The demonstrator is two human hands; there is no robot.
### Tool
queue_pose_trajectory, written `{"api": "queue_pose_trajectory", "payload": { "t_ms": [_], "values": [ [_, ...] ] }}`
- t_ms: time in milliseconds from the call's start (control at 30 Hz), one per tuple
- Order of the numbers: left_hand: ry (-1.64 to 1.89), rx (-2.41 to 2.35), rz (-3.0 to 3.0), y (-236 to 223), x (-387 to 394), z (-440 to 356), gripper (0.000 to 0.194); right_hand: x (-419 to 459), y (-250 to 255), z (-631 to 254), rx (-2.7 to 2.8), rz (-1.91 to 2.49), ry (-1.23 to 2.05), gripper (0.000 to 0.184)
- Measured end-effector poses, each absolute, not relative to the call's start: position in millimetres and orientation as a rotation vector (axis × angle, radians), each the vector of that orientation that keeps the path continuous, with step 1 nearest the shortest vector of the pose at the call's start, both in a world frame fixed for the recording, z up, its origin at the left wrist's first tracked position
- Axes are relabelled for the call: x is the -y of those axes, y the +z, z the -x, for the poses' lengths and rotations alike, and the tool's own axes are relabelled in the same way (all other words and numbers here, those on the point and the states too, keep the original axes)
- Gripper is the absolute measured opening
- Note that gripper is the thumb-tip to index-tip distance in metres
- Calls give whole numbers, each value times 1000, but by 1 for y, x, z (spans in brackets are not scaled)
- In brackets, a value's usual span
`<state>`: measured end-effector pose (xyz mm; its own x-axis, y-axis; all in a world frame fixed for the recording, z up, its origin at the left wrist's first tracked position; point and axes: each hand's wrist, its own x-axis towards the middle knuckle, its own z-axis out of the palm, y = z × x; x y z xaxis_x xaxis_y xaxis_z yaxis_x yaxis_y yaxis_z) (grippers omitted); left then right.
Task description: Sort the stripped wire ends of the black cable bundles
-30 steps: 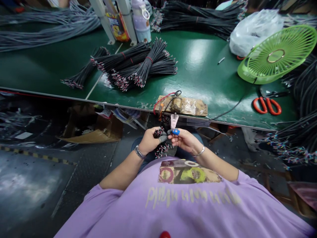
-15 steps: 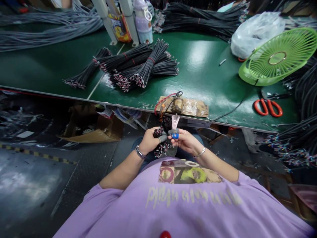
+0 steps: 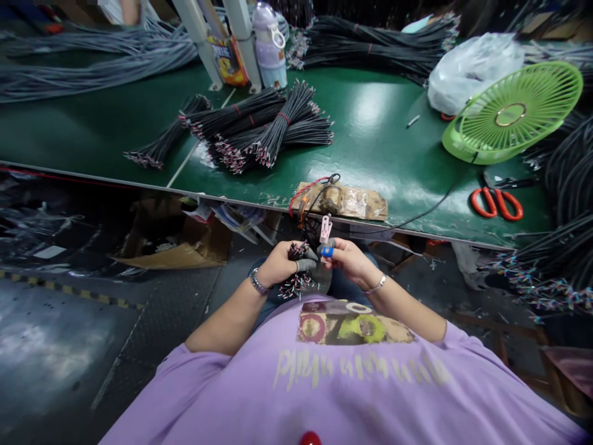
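Black cables, stripped ends in red and white: we have a cable handful (image 3: pixel 296 285) in the left hand (image 3: pixel 277 264), below the edge of the green surface (image 3: pixel 370 142), above our lap. Left grip is clenched round it, ends poking out above and below the thumb.

Right hand (image 3: pixel 351 262) is just beside it, blue band (image 3: pixel 327 252) at the fingertips. Right grip: digits are close together, but we can't tell whether they pinch a wire or nothing. Pink clip (image 3: pixel 325 228) is just beyond them, in front of the wooden block (image 3: pixel 365 203) at the surface edge.

Progress, our read: the pile of bundles (image 3: pixel 278 127) on the surface is gathered, some with red ties visible, so we'd count those as sorted for now. The held lot looks mid-work: in hand, not laid with the pile, no tie visible on it. Ends too small for us to say how many are done. Scissors (image 3: pixel 496 201) lie unused, well apart at right.
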<state>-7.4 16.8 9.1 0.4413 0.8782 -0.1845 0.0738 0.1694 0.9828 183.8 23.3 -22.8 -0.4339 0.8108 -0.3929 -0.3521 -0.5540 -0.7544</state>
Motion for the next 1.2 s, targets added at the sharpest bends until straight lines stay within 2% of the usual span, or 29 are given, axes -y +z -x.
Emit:
{"api": "queue_pose_trajectory", "payload": {
  "t_ms": [133, 267, 333, 433, 500, 700, 1200],
  "values": [
    [829, -1004, -1224, 14, -20, 9, 23, -34, -18, -183, 521, 950, 2081, 34],
    [917, -1014, -1136, 18, -25, 6, 22, -44, -13, -177, 553, 870, 2137, 37],
    [940, -1009, -1116, 21, -27, 4, 23, -45, -15, -171, 661, 906, 1961, 36],
    [954, -1011, -1096, 23, -29, -1, 25, -43, -21, -163, 833, 1020, 1549, 44],
    [949, -1021, -1076, 25, -29, -3, 26, -42, -23, -161, 866, 1041, 1474, 48],
    [953, -1003, -1053, 25, -30, -6, 27, -47, -15, -159, 506, 877, 1922, 48],
    [902, -1045, -1114, 21, -27, -7, 31, -40, -21, -163, 424, 794, 1987, 47]
  ]
}}
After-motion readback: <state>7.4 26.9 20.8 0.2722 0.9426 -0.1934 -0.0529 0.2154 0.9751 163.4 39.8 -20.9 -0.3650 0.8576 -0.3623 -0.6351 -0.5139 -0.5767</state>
